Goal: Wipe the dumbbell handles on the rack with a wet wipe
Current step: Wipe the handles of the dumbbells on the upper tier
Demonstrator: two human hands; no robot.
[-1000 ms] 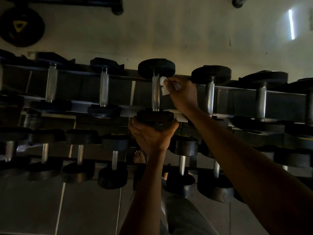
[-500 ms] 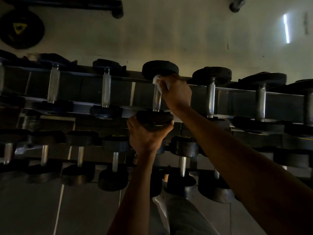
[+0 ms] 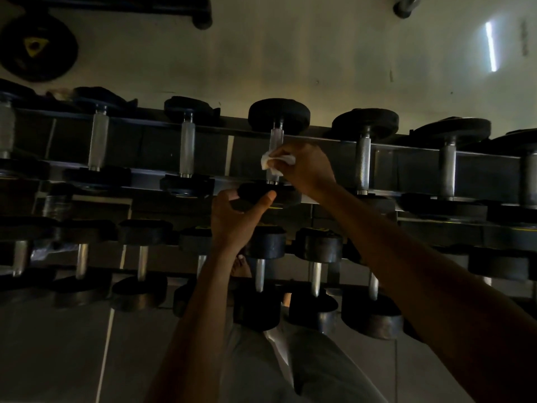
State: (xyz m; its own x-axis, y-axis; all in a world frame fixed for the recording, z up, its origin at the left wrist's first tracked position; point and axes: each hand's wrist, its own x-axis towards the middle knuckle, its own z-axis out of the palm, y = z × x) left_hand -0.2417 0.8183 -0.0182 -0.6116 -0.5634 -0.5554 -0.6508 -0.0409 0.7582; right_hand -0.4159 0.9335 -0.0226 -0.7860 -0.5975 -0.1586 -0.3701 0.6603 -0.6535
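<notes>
- The dumbbell (image 3: 276, 149) being cleaned is sitting on the top shelf of the rack (image 3: 406, 158), near the middle of the row, its metal handle (image 3: 275, 144) running from near to far between two black ends.
- The right hand (image 3: 305, 167) is pinching a white wipe (image 3: 274, 163) in curled fingers and pressing it against the near part of the handle.
- The left hand (image 3: 235, 219) is gripping the near black end (image 3: 270, 196) from below, thumb over its edge, steadying it.
- Risk: the wipe is bunching small, so it is likely touching only one side of the handle and leaving the far part and the back unwiped.
- Risk: if the left hand is loosening while the right is rubbing, the dumbbell could be rolling or sliding off the shelf toward the bare foot (image 3: 241, 267) below.
- Risk: the dim light is making missed patches hard to spot.
- Neighbouring dumbbells (image 3: 363, 158) to left and right are sitting close, so knuckles could be knocking them.
</notes>
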